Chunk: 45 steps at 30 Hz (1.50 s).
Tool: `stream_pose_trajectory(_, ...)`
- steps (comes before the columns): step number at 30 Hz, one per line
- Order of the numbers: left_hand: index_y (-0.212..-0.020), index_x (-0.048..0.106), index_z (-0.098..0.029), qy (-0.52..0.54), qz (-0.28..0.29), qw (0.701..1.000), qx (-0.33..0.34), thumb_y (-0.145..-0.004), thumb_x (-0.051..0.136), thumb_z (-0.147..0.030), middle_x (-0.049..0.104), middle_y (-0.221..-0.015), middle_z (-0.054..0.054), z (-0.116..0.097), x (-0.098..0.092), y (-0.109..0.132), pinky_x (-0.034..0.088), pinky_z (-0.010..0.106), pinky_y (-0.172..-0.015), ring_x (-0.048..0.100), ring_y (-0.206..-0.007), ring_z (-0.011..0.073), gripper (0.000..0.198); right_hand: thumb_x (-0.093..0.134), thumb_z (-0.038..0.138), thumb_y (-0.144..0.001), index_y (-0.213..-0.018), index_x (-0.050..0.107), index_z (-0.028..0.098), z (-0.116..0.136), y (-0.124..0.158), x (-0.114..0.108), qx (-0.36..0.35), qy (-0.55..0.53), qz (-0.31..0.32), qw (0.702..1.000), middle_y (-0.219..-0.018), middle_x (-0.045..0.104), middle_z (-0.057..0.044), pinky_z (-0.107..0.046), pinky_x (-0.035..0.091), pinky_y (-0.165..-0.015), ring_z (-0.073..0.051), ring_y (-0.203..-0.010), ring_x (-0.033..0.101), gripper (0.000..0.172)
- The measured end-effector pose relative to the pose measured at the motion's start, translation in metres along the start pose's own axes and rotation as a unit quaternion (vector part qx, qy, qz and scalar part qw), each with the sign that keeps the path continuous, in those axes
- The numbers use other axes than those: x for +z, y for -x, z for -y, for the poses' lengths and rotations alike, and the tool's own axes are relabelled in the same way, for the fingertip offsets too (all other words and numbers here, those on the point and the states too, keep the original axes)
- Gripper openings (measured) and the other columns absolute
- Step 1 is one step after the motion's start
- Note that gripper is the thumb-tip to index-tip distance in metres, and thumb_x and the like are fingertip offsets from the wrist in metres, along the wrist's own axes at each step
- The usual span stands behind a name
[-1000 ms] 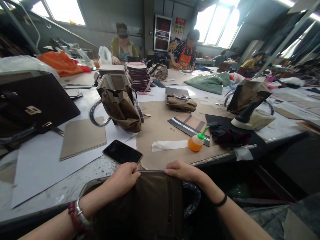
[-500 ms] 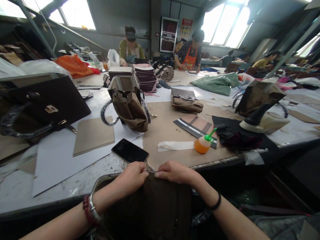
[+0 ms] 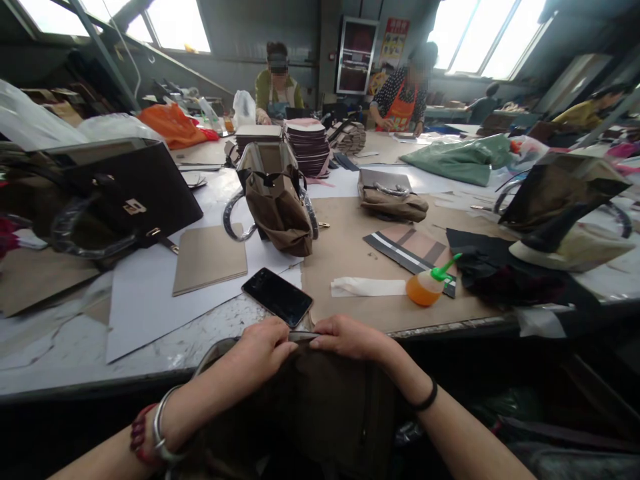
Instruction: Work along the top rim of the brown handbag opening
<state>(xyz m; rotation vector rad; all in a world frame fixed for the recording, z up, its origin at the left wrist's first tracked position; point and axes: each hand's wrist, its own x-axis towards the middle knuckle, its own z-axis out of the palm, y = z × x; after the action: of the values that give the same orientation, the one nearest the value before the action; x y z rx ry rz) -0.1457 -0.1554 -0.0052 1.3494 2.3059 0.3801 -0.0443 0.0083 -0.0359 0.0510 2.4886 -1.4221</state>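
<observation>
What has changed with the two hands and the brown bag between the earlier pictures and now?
The left hand and right hand slid toward each other along the top edge of the brown bag; a second ago they were apart, and now their fingertips almost meet. Both keep their grip on that edge. The phone and orange bottle lie on the table as before.

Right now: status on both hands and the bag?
Left hand and right hand both pinch the brown bag at its top edge, fingertips close together. Bag hangs below the table edge. Phone lies just beyond the hands, not touching.
</observation>
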Motion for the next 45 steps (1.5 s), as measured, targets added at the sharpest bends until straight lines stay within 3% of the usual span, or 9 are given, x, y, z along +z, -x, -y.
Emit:
stream_pose_trajectory(5, -0.058, 0.044, -0.017, 0.041, 0.018, 0.997, -0.058, -0.078, 0.049, -0.016, 0.048, -0.060, -0.001, 0.003, -0.002, 0.000, 0.030, 0.024, -0.054, 0.047, -0.060, 0.0165, 0.021, 0.051, 0.030, -0.079, -0.064, 0.048, 0.014, -0.004, -0.002, 0.002, -0.010, -0.020, 0.017, 1.000, -0.060, 0.041, 0.003, -0.021, 0.028, -0.050, -0.009, -0.056, 0.037, 0.023)
stream_pose_trajectory(10, -0.052, 0.039, -0.017, 0.063, 0.034, 0.996, -0.052, -0.076, 0.047, -0.018, 0.040, -0.051, -0.004, 0.009, 0.000, -0.008, 0.024, 0.023, -0.049, 0.042, -0.054, 0.0148, 0.024, 0.051, 0.036, -0.078, -0.072, 0.053, 0.013, -0.008, -0.001, 0.000, 0.022, -0.057, 0.044, 0.997, -0.059, 0.040, 0.003, -0.020, 0.027, -0.046, -0.008, -0.053, 0.034, 0.023)
stream_pose_trajectory(15, -0.052, 0.039, -0.017, 0.069, 0.029, 0.997, -0.030, -0.072, 0.045, -0.021, 0.042, -0.052, -0.003, 0.019, 0.006, -0.013, 0.025, 0.023, -0.048, 0.041, -0.053, 0.0145, 0.021, 0.056, 0.037, -0.074, -0.087, 0.058, 0.014, -0.004, 0.006, -0.006, 0.069, -0.117, 0.092, 0.986, -0.065, 0.047, 0.002, -0.020, 0.029, -0.048, -0.009, -0.055, 0.038, 0.027)
stream_pose_trajectory(23, -0.067, 0.052, -0.017, 0.115, 0.043, 0.989, 0.080, -0.076, 0.041, -0.028, 0.051, -0.073, 0.003, 0.017, -0.001, 0.000, 0.037, 0.026, -0.064, 0.047, -0.069, 0.0189, 0.019, 0.050, 0.033, -0.077, -0.073, 0.055, 0.012, -0.003, 0.011, -0.013, 0.103, -0.043, 0.090, 0.990, -0.059, 0.042, 0.002, -0.021, 0.028, -0.046, -0.009, -0.052, 0.035, 0.022)
stream_pose_trajectory(27, -0.065, 0.054, -0.018, 0.097, 0.060, 0.990, 0.085, -0.077, 0.042, -0.029, 0.051, -0.084, 0.005, 0.011, -0.004, 0.008, 0.037, 0.030, -0.077, 0.047, -0.080, 0.0213, 0.021, 0.049, 0.029, -0.078, -0.069, 0.051, 0.013, -0.002, 0.010, -0.013, 0.079, -0.020, 0.084, 0.993, -0.058, 0.041, 0.003, -0.021, 0.027, -0.047, -0.009, -0.053, 0.035, 0.019)
stream_pose_trajectory(32, -0.063, 0.051, -0.018, 0.094, 0.076, 0.988, 0.095, -0.077, 0.040, -0.032, 0.049, -0.089, 0.006, 0.011, -0.005, 0.008, 0.037, 0.032, -0.078, 0.046, -0.082, 0.0223, 0.023, 0.049, 0.029, -0.077, -0.072, 0.053, 0.013, -0.006, 0.010, -0.012, 0.078, -0.031, 0.084, 0.993, -0.060, 0.041, 0.003, -0.021, 0.028, -0.048, -0.009, -0.054, 0.035, 0.017)
stream_pose_trajectory(41, -0.057, 0.040, -0.018, 0.115, 0.008, 0.992, 0.044, -0.070, 0.041, -0.030, 0.053, -0.073, 0.003, 0.021, 0.005, -0.005, 0.036, 0.028, -0.063, 0.049, -0.068, 0.0191, 0.018, 0.051, 0.033, -0.076, -0.075, 0.054, 0.014, -0.012, 0.010, -0.009, 0.081, -0.073, 0.080, 0.991, -0.062, 0.044, 0.002, -0.020, 0.030, -0.049, -0.009, -0.055, 0.038, 0.020)
stream_pose_trajectory(45, -0.058, 0.046, -0.017, 0.118, 0.004, 0.993, 0.005, -0.067, 0.042, -0.030, 0.052, -0.063, 0.001, 0.022, 0.007, -0.008, 0.034, 0.026, -0.055, 0.048, -0.062, 0.0178, 0.016, 0.051, 0.035, -0.076, -0.076, 0.054, 0.014, -0.013, 0.010, -0.008, 0.076, -0.087, 0.085, 0.990, -0.062, 0.045, 0.002, -0.020, 0.030, -0.048, -0.009, -0.055, 0.038, 0.021)
